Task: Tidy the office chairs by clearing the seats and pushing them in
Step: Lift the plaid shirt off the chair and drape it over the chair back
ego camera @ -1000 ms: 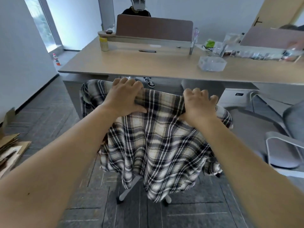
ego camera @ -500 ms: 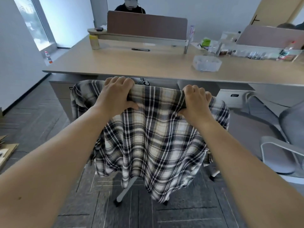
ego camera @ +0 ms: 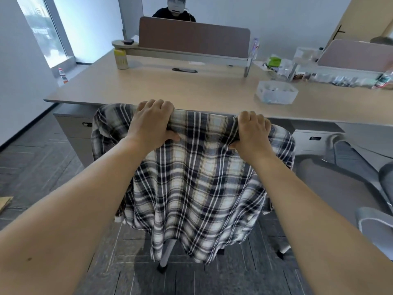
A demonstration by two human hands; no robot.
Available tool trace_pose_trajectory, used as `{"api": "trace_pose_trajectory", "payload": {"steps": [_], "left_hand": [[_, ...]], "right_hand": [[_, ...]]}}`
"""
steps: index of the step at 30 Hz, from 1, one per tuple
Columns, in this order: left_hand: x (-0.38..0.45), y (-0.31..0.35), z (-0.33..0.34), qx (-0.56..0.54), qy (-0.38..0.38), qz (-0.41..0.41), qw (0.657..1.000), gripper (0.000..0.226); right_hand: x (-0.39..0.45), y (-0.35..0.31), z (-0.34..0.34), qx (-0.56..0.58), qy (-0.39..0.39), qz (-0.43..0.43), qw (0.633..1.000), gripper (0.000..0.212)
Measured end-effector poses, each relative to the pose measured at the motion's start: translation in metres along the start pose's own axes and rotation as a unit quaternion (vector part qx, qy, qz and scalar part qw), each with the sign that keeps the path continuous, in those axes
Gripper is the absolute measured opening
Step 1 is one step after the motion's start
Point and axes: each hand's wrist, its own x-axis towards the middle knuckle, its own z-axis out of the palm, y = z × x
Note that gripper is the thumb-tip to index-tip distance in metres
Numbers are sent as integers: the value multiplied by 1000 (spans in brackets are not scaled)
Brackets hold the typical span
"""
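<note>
A plaid shirt in black, white and cream hangs over the backrest of an office chair, covering it fully. Only the chair's grey leg and castor show below the cloth. My left hand grips the top of the backrest through the shirt on the left. On the right, my right hand grips the same top edge. The backrest top sits right at the front edge of the wooden desk. The seat is hidden.
A second grey office chair stands at the right, turned away from the desk. On the desk are a clear plastic box, a yellow container and clutter at the far right. A person sits behind the divider screen. Grey drawer unit under the desk's left end.
The chair with the shirt has rolled forward toward the desk under both hands. Its backrest top now meets the desk's front edge. My grip on it is unchanged.
</note>
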Motion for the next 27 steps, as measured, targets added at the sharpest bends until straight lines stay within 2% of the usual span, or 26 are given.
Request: {"api": "trace_pose_trajectory", "payload": {"steps": [4, 9, 27], "left_hand": [[42, -8, 14, -2, 0, -1, 1000, 63], [90, -24, 29, -10, -2, 1, 1000, 64], [223, -73, 62, 34, -14, -34, 999, 66]], "right_hand": [[49, 3, 10, -15, -13, 7, 1000, 40], [106, 5, 22, -31, -22, 12, 999, 51], [258, 2, 62, -35, 0, -40, 999, 45]]}}
